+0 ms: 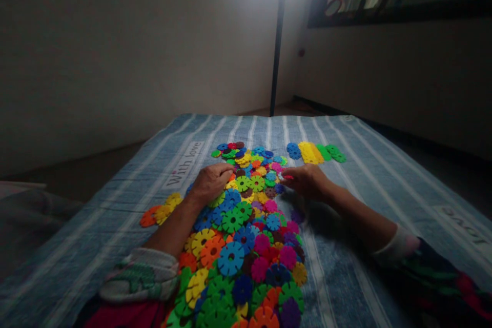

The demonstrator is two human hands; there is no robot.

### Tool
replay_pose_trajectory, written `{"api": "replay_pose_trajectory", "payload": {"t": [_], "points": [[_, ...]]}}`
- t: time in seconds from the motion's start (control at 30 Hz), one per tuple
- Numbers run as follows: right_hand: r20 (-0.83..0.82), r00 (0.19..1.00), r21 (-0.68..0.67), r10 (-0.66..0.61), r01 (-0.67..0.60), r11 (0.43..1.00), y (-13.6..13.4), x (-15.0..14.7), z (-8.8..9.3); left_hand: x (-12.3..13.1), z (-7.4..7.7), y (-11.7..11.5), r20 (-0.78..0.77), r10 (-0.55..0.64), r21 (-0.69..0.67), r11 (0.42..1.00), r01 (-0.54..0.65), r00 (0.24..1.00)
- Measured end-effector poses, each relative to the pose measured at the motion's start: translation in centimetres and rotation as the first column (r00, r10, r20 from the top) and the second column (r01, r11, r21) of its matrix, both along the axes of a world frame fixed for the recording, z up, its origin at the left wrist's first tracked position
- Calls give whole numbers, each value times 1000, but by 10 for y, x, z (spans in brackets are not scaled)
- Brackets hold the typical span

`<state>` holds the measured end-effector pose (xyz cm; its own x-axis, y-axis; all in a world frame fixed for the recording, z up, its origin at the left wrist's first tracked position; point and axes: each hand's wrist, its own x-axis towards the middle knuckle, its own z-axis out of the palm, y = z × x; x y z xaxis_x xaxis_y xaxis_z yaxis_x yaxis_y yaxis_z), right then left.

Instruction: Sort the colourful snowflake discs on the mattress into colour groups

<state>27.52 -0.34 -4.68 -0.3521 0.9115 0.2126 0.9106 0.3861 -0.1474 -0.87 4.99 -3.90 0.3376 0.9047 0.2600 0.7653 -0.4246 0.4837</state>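
Observation:
A long pile of plastic snowflake building discs [232, 257] in many colours runs down the middle of the cloth. My left hand [212, 180] rests at the pile's left edge, its fingers curled inward. What they hold, if anything, is hidden. Across the pile, at its right edge, is my right hand [307, 179], thumb and fingers closed at a pink disc [287, 178]. Its other fingers are in shadow. Green discs [249, 183] lie between the two hands.
A striped blue cloth [365, 200] covers the table. At the back right lies a row of blue, yellow [310, 152] and green discs. Orange [149, 216] and yellow discs sit beside my left forearm. A dark pole [277, 51] stands behind the table.

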Motion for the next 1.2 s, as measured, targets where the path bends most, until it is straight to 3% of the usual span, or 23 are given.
{"api": "replay_pose_trajectory", "payload": {"t": [0.17,0.33,0.53,0.6,0.7,0.77,0.83,1.0,1.2], "points": [[163,986,-37,-21,28,999,-7,-31,5,1,2,-1,-5,9,-5,1000,-9,1000],[264,964,-70,17,2,998,-7,-39,6,1,2,-1,1,2,-6,1000,-2,1000],[224,975,-3,11,-11,1000,-3,-33,1,1,0,0,41,-8,-7,1000,8,999],[120,992,51,-32,26,998,3,-22,3,0,0,0,39,-3,-5,1000,3,999],[-162,985,120,-52,72,990,13,9,10,0,-1,1,31,2,0,1000,-2,1000],[-350,934,143,-76,133,981,19,39,15,0,-1,1,26,0,-6,1000,0,1000],[-467,867,126,-177,263,956,24,72,19,0,0,1,22,2,-16,1000,-2,1000],[-305,863,87,-403,447,890,28,133,10,1,2,-1,18,8,-19,1000,-8,1000],[-112,896,81,-429,439,895,32,148,-10,1,1,0,4,21,-9,1000,-21,1000]]}}
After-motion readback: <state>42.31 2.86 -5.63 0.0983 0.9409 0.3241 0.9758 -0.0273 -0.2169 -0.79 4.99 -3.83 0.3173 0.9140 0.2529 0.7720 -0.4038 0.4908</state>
